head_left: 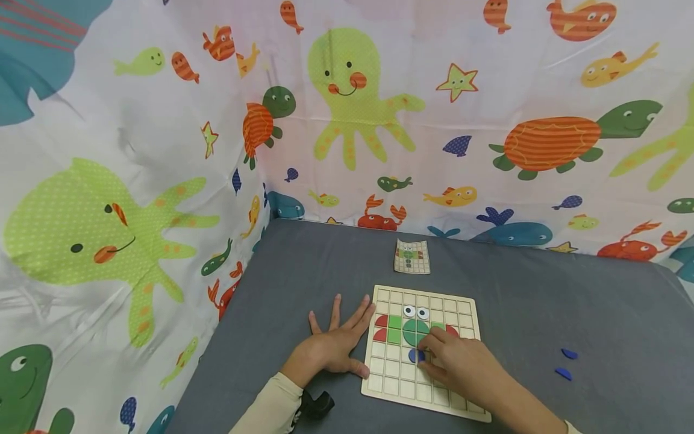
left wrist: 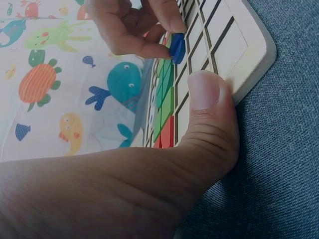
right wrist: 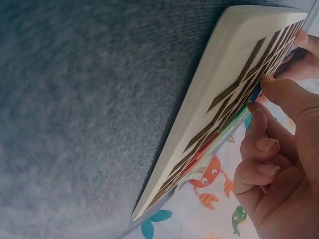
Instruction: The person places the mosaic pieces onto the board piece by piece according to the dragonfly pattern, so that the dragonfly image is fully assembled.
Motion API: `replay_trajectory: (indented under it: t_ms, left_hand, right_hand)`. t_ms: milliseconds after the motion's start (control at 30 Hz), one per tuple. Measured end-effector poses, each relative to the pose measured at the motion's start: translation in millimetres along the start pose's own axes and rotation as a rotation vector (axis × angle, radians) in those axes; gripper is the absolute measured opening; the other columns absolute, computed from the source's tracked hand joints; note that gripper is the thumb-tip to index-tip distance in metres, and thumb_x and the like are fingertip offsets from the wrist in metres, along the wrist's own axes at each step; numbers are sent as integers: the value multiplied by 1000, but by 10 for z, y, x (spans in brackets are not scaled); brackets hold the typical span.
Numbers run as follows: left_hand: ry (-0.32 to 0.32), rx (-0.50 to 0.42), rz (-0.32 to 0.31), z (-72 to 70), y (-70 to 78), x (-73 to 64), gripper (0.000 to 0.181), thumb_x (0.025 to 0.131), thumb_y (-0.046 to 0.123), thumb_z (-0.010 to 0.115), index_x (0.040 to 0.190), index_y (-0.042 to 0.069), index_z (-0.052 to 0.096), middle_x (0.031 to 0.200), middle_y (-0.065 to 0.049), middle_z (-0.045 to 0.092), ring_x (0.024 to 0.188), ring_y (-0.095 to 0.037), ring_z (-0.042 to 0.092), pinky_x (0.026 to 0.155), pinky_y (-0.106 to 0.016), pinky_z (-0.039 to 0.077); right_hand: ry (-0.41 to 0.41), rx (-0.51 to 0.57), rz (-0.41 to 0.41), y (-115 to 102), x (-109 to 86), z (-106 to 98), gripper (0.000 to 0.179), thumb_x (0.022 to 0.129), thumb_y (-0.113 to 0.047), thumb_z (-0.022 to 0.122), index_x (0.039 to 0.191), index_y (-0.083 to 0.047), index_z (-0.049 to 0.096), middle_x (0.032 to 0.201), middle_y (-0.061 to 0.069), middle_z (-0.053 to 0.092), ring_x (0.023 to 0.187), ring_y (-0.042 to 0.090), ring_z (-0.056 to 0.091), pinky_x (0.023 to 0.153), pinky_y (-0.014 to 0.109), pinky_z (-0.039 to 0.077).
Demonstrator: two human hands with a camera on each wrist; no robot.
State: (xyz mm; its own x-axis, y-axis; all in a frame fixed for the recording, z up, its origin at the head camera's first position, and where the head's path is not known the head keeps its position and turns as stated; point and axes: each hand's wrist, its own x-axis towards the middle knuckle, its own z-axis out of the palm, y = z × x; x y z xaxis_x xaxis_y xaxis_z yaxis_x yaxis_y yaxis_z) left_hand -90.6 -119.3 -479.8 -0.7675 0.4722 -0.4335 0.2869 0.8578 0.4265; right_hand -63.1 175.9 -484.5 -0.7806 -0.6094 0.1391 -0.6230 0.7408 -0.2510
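Observation:
A wooden grid board (head_left: 393, 386) lies on the grey cloth, holding red, light green and dark green pieces. Two round eye pieces (head_left: 415, 312) sit above the dark green circle (head_left: 412, 331). My right hand (head_left: 461, 361) reaches over the board and pinches a blue piece (left wrist: 177, 49) between thumb and finger, just below that circle. Blue (right wrist: 256, 92) also shows between these fingertips in the right wrist view. With fingers spread, my left hand (head_left: 337, 349) rests at the board's left edge, its thumb (left wrist: 207, 97) pressing on the border.
Two blue curved pieces (head_left: 566, 363) lie on the cloth to the right. A small patterned card (head_left: 412, 258) stands behind the board. A black object (head_left: 317, 405) is by the left wrist. Sea-animal curtains (head_left: 374, 181) hang at the back and left.

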Motion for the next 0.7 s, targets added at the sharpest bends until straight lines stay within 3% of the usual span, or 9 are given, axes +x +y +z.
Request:
replay_trajectory:
  t_ms: [300, 700]
  left_hand:
    - [5, -3, 3, -6, 4, -2, 128, 81, 60, 83, 172, 36, -4, 177, 13, -16, 157, -43, -27, 106, -91, -10]
    - [0, -14, 2, -16, 4, -2, 127, 81, 59, 83, 172, 37, -3, 177, 13, -15, 157, -43, -27, 106, -90, -12]
  right_hand:
    - [8, -7, 9, -18, -7, -19, 24, 88, -33, 88, 104, -21, 74, 95, -11, 64, 63, -8, 46, 51, 18, 44]
    - [5, -19, 30, -1, -31, -19, 17, 89, -31, 87, 92, -27, 71, 85, -17, 56, 61, -8, 41, 51, 17, 40]
